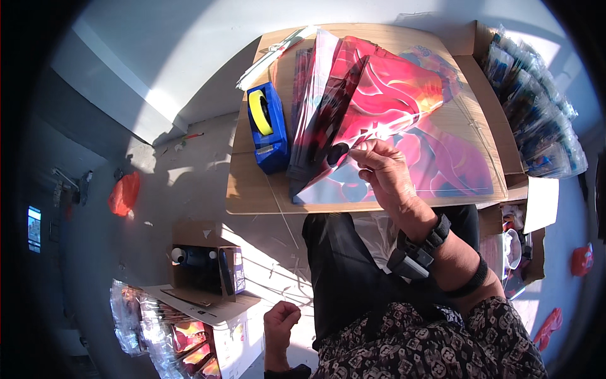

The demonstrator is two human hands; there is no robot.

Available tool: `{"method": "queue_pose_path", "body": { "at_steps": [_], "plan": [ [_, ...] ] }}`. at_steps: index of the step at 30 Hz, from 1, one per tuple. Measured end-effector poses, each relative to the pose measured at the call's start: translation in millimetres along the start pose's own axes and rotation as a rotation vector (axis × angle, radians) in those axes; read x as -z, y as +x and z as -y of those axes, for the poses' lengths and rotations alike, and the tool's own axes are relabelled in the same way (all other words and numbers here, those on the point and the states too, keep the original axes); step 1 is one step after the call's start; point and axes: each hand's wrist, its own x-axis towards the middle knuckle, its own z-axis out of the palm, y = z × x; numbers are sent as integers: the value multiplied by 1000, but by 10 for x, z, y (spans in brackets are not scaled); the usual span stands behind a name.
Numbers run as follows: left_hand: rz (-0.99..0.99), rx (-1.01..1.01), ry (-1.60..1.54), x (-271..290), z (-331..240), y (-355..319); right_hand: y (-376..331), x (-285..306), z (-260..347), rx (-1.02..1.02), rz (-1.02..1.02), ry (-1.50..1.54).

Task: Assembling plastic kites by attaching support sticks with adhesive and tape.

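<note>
A glossy red and pink printed sheet (394,88) lies folded over on a wooden-topped table, with a grey and pink printed sheet (451,158) under it. My right hand (385,170) is closed in a pinch at the folded edge of the upper sheet, beside a black oval spot. Its fingertips cover the exact point of grip. Low over the floor, left of my lap, my left hand (281,323) is curled closed, and nothing shows in it. More folded sheets (312,107) are stacked left of the red one. A blue tape dispenser (271,148) with yellow tape stands beside that stack.
White strips (274,57) lie at the table's far left corner. A cardboard box (495,107) with plastic-wrapped packets (536,120) stands right. On the lower left are an open box (205,237) holding bottles and a carton of wrapped packets (192,341). An orange bag (124,193) lies on the floor.
</note>
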Motion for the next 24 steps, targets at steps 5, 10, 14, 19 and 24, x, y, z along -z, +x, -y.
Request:
{"method": "queue_pose_path", "body": {
  "at_steps": [5,10,14,19,24],
  "plan": [
    [185,-203,277,-378,-476,417,-350,1235,490,69,-176,147],
    [393,-428,537,-964,-980,745,-778,2197,668,62,-366,237],
    [495,-540,667,-1320,-1159,960,-981,2636,674,135,-482,-22],
    [520,-646,690,-1647,-1245,1178,-996,2843,697,177,-625,-283],
    [535,-446,575,-1857,-1274,1365,-792,3110,691,341,-724,-758]
  ]
}}
